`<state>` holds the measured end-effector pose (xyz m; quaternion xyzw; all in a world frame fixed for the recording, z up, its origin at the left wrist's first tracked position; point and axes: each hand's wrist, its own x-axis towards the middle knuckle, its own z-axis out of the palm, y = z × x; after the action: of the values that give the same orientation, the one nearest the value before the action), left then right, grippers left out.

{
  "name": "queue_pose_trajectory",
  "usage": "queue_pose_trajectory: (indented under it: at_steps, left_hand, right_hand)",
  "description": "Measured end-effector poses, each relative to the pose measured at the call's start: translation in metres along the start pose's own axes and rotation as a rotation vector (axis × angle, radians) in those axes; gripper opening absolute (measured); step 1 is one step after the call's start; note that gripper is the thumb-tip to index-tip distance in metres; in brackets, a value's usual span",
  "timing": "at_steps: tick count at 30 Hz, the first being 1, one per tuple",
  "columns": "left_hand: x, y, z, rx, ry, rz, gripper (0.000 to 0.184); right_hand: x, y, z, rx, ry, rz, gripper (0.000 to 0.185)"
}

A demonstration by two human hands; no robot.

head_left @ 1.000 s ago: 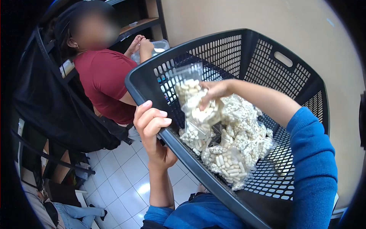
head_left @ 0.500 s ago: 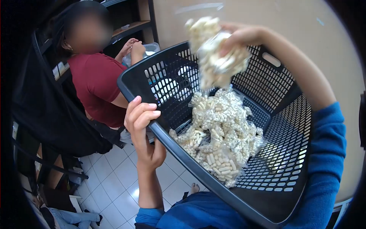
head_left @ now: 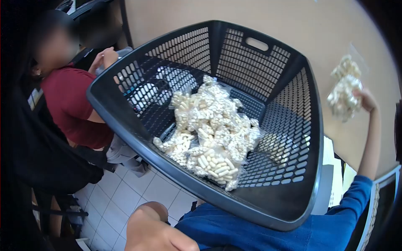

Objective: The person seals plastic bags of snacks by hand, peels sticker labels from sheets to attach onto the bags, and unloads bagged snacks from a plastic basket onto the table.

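Observation:
A large black mesh basket [head_left: 167, 161] is tilted before me, with several clear bags of cream-coloured pieces [head_left: 213, 121] heaped inside. Out to the right, beyond the basket's rim, my right hand [head_left: 365, 99] grips clear bags of the same pieces [head_left: 345, 94] in front of the beige wall. My left hand [head_left: 161, 234] is at the bottom of the view, below the basket's near rim and not touching that rim. Its fingers are mostly cut off by the frame's edge, so what it holds, if anything, cannot be seen.
At the left stands a person in a red shirt [head_left: 69, 102], hands together near a clear container. Dark cloth [head_left: 46, 154] hangs at the far left. White floor tiles [head_left: 113, 196] show below the basket. A beige wall [head_left: 293, 25] rises behind it.
My right hand has lifted the bags out of the basket and carried them to the right. My left hand has left the rim and moved down. The basket appears further left.

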<state>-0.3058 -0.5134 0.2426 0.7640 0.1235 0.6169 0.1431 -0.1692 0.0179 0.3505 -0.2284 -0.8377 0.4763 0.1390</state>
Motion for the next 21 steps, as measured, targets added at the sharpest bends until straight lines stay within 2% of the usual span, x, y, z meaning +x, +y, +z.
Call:
queue_pose_trajectory:
  at_steps: [3, 5, 7, 10, 13, 15, 16, 18, 19, 21]
  left_hand:
    - [0.008, -0.004, 0.010, -0.038, -0.019, 0.025, 0.022]
    - [0.012, -0.003, 0.016, -0.070, 0.012, 0.002, 0.020]
    - [0.014, -0.002, 0.019, -0.058, -0.045, -0.003, 0.016]
    - [0.019, -0.001, 0.027, -0.026, 0.011, 0.005, 0.014]
    - [0.024, 0.000, 0.032, 0.069, 0.031, 0.059, 0.014]
    - [0.007, 0.011, 0.026, 0.067, -0.003, 0.035, 0.012]
    - [-0.014, 0.023, 0.020, 0.172, 0.052, 0.023, 0.022]
    - [-0.044, 0.035, 0.007, 0.708, 0.223, -0.043, 0.050]
    - [-0.040, 0.032, -0.009, 1.146, 0.333, -0.097, 0.056]
    - [-0.024, 0.001, -0.040, 1.583, 0.633, -0.180, 0.061]
  right_hand:
    - [-0.019, 0.064, 0.031, 0.080, -0.046, 0.138, 0.057]
    - [-0.022, 0.094, 0.063, 0.157, -0.110, 0.269, 0.058]
    - [-0.018, 0.121, 0.095, 0.284, -0.175, 0.372, 0.059]
    - [0.018, 0.197, 0.117, 0.208, -0.273, 0.454, 0.060]
    - [0.044, 0.235, 0.155, 0.204, -0.442, 0.669, 0.047]
    - [0.054, 0.256, 0.164, 0.131, -0.612, 0.673, 0.045]
    - [0.056, 0.255, 0.169, 0.094, -0.641, 0.691, 0.047]
    - [0.055, 0.251, 0.177, 0.002, -0.687, 0.726, 0.051]
    - [0.055, 0.245, 0.180, -0.052, -0.706, 0.734, 0.053]
    - [0.051, 0.222, 0.184, -0.214, -0.738, 0.731, 0.057]
